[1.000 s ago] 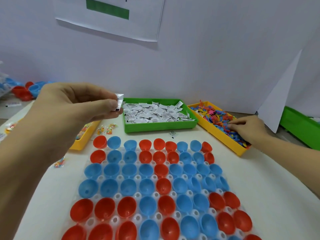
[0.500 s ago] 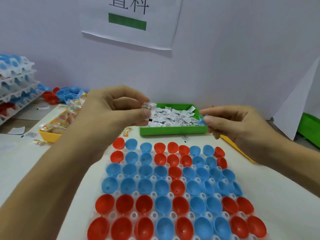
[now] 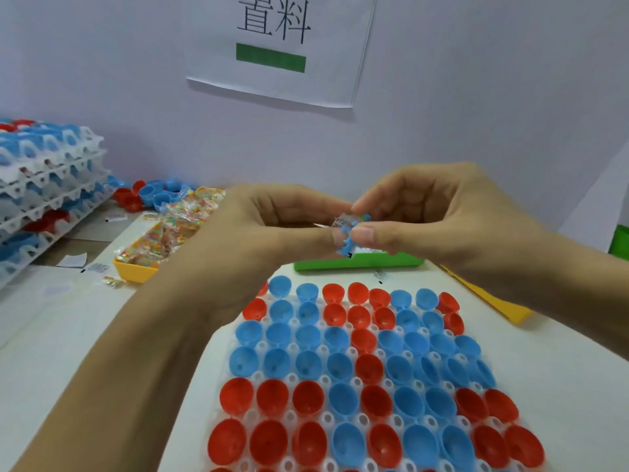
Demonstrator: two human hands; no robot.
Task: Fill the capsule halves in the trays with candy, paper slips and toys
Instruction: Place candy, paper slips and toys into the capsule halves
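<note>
My left hand [image 3: 272, 229] and my right hand [image 3: 439, 216] meet above the far edge of the tray [image 3: 354, 352] of red and blue capsule halves. The left thumb and fingers pinch a small white paper slip [image 3: 342, 220]. The right thumb and forefinger pinch a small blue plastic toy [image 3: 349, 238] right against the slip. The capsule halves [image 3: 306, 398] below look empty. Behind the hands the green bin of paper slips [image 3: 357, 262] is mostly hidden. A yellow bin of wrapped candy [image 3: 136, 269] stands at the left.
A second yellow bin [image 3: 493, 301] shows only its corner under my right forearm. Stacked white trays with capsule halves [image 3: 44, 185] stand at the far left, loose halves [image 3: 153, 195] behind the candy. A printed sign [image 3: 272, 46] hangs on the wall.
My right hand has come from the toy bin with a blue toy to meet the left hand, which still pinches the paper slip. The view has tilted up and left.
</note>
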